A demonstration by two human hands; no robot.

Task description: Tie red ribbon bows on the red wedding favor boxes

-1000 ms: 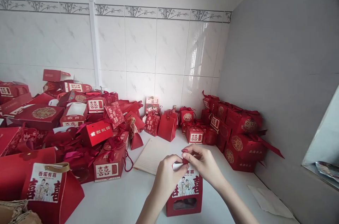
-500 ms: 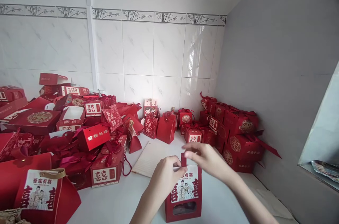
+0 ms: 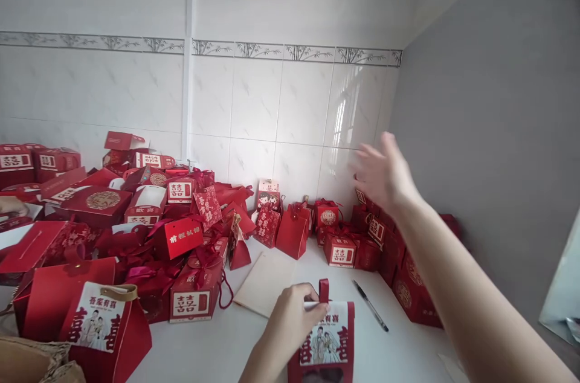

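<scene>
My left hand (image 3: 296,318) pinches the top edge of a red gift box (image 3: 295,371) at the bottom middle. A white card (image 3: 327,334) with a printed bridal couple covers the box's front, and a dark red ribbon loop (image 3: 323,290) stands up from its top. Part of a window shows low on the box; its base is cut off. My right hand (image 3: 385,174) is raised, fingers apart and blurred, in front of the stacked red boxes (image 3: 410,280) at the right. No object shows in it.
Many red gift boxes (image 3: 95,200) are heaped at the left. A pale notebook (image 3: 260,283) and a black pen (image 3: 370,305) lie on the white table (image 3: 203,350). Part of another hand (image 3: 12,206) shows at the left edge. Brown cardboard (image 3: 34,359) fills the lower left corner.
My right hand has left the ribbon loop and moved up and right, uncovering the pen. My left hand still holds the box. The view has shifted, so things sit lower and further right.
</scene>
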